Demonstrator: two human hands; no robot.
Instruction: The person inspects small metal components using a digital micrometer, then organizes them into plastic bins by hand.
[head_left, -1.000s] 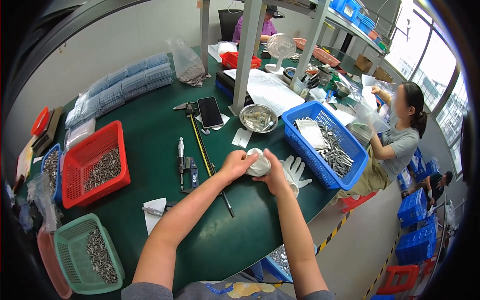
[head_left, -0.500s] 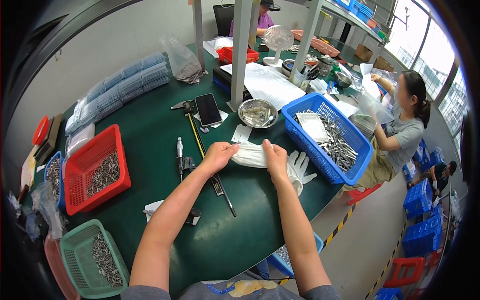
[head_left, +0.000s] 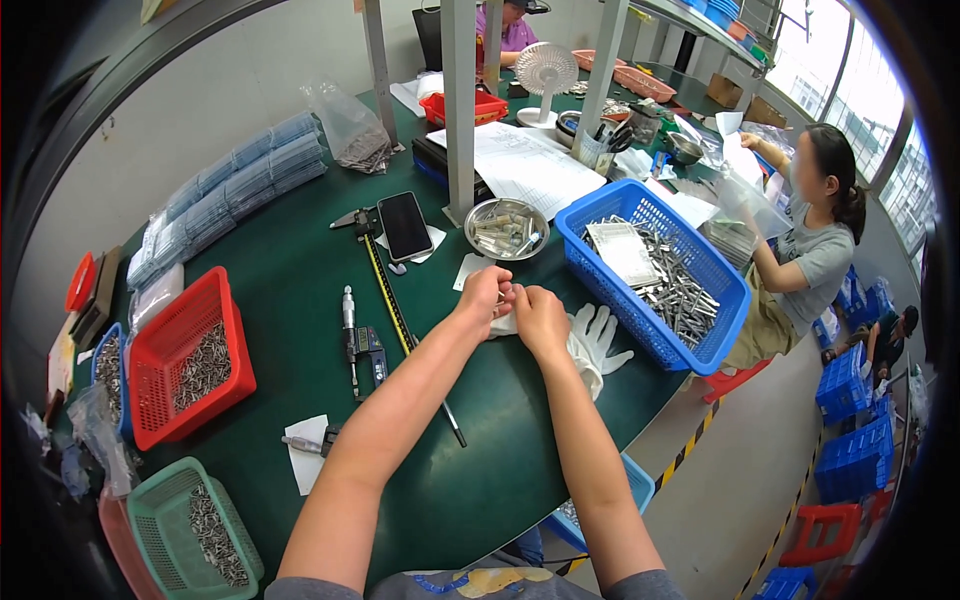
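My left hand and my right hand meet over the green table, both closed on a small white cloth or paper piece pinched between them. White gloves lie just right of my right hand. A round metal bowl with small metal parts stands just beyond my hands. A blue basket of metal rods and a paper sits to the right.
A caliper, a long ruler and a black phone lie left of my hands. A red basket and green basket of metal parts stand at the left. A seated person works at the right.
My hands spread the white piece apart half a second ago and have now come back together, farther along the table toward the metal bowl.
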